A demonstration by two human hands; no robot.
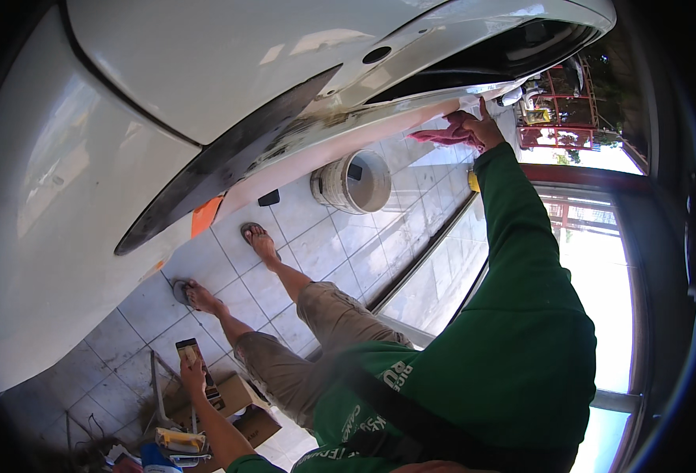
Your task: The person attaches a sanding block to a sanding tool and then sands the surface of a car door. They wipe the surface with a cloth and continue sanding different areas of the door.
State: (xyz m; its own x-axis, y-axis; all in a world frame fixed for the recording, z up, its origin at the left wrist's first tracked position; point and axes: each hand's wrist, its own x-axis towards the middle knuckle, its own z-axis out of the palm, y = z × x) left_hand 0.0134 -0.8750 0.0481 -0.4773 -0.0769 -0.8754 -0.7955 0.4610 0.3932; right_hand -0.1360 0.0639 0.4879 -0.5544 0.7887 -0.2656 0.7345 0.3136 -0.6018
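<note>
Stretched far out to the right, my right hand [486,131] presses a crumpled pink-red cloth [442,135] to the lower side of a white car body [135,102]. The fingers are bunched in the cloth and the thumb points up along the panel. Low on the left, my left hand [193,374] grips a flat black-and-tan piece [187,347]; its exact kind is unclear. Between the hands, the car's lower edge shows a pale pink strip [285,175] and a dark grey tapering patch [230,162].
A whitish bucket [323,186] with cloudy liquid stands on the tiled floor [316,236], near a small black block [269,198]. Behind my left arm are a cardboard box [257,426] and a metal frame. A glazed panel [442,276] runs along my right side.
</note>
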